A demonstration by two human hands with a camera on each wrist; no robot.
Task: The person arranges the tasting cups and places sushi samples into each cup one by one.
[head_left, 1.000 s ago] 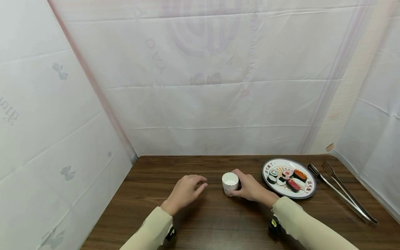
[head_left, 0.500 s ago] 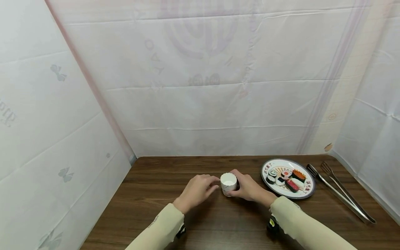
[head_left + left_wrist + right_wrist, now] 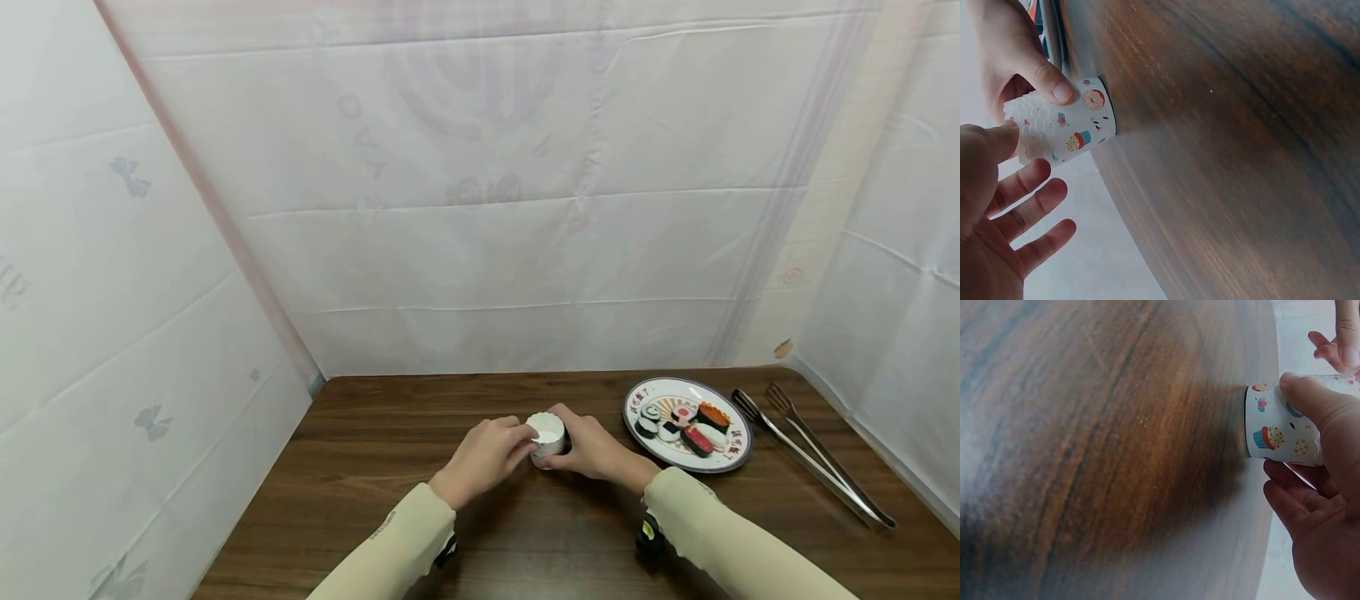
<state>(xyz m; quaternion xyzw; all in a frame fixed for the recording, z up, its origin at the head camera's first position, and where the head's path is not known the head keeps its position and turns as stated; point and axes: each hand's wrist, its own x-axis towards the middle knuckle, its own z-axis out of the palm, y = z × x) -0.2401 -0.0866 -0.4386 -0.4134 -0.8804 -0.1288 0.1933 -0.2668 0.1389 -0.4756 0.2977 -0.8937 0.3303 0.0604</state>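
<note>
A stack of white paper baking cups [image 3: 548,427] with scalloped rims and printed cupcakes stands upright on the wooden table; several nested rims show in the left wrist view. My right hand [image 3: 596,446] grips the stack [image 3: 1279,428] from the right, thumb on the near side and fingers around the far side. At the top rim, my left hand [image 3: 487,454] pinches the edge of the uppermost cup from the left. Its other fingers [image 3: 1041,244] are spread away from the stack. The exact contact inside the rim is partly hidden.
To the right lies a round plate [image 3: 633,425] bearing several sushi-shaped pieces [image 3: 697,439]. Beyond it are metal tongs [image 3: 817,462] near the table's right side. White cloth walls [image 3: 480,250] border the table [image 3: 375,417] at the back and sides.
My left hand has moved right, from apart from the cups to their top rim. My right hand keeps its grip on the stack, which stays in place.
</note>
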